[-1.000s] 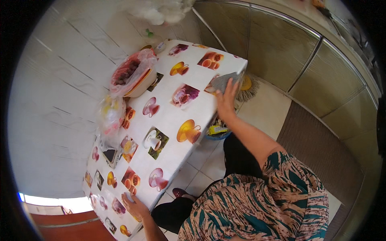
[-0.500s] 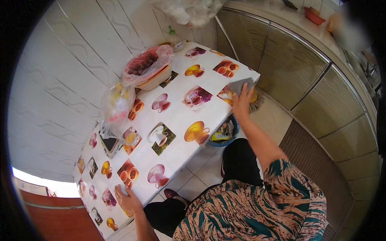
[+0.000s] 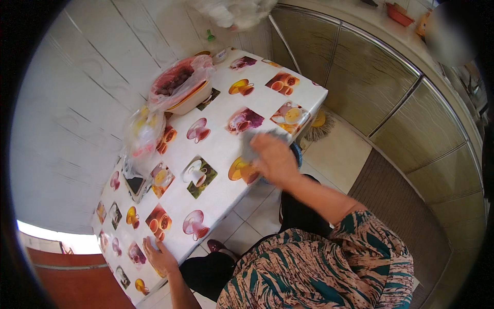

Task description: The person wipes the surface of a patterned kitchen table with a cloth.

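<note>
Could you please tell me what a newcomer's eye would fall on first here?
Probably the white tablecloth, printed with colourful cups, slanting across the middle. On it, near its front edge, the right hand lies over a grey cloth. A basin with pink plastic stands near the wall.

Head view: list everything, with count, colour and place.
Tablecloth: 1, white with cup pictures, centre
Cloth: 1, grey, on the tablecloth
Bowl: at least 1, cream, upper left
Plastic liner: 1, pinkish, in the bowl
Round things: several, dark, in the bowl
Bag: 1, clear, beside the bowl
Flat device: 1, dark-faced, beside the bag
Bottle: 1, green-topped, beyond the bowl
Tub: 1, blue, below the tablecloth's edge
Mop head: 1, yellow-grey, right
Mat: 1, brown, right
Cupboard doors: several, olive, right
Container: 1, red, top right
Bundle: 1, white, top
Shirt: 1, green-pink, bottom
Left hand: 1, bare, on the tablecloth
Right hand: 1, bare, on the cloth
</note>
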`<state>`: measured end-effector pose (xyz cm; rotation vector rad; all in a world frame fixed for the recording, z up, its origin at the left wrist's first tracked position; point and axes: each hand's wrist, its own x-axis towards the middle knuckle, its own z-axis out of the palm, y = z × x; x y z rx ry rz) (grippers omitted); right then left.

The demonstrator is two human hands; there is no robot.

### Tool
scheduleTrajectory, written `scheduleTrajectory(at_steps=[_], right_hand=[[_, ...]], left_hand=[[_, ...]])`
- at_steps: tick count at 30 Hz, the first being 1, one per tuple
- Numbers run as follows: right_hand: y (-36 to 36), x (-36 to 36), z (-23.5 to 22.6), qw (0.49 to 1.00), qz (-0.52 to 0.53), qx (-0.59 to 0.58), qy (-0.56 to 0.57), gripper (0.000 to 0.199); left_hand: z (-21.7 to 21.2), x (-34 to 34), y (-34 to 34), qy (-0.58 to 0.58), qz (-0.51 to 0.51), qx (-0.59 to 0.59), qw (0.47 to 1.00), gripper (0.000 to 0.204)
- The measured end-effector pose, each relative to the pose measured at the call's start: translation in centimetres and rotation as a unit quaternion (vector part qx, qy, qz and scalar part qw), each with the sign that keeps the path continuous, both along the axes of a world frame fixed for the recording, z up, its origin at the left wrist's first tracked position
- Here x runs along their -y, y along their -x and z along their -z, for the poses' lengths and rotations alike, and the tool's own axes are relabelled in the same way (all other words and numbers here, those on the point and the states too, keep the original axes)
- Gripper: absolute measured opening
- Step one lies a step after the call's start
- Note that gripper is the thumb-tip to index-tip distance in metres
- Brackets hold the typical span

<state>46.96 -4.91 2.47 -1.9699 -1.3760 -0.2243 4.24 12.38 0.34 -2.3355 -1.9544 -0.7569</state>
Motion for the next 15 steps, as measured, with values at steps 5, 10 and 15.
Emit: scheduleTrajectory(at_steps=[5, 10, 15], right_hand=[[-13.7, -0.4, -0.3, 0.964, 0.206, 0.065, 0.153, 0.057], [-17.4, -3.7, 0.1, 0.936, 0.283, 0.102, 0.185, 0.061], [-3.2, -10.2, -0.9, 0.991, -0.037, 0.101, 0.085, 0.052]], left_hand=[[-1.0, 0.5, -1.5, 0.006, -0.016, -0.012, 1.000, 0.042], [-0.6, 0.4, -1.3, -0.003, -0.015, -0.016, 1.000, 0.040], [-1.0, 0.7, -1.3, -0.003, -0.014, -0.014, 1.000, 0.040]])
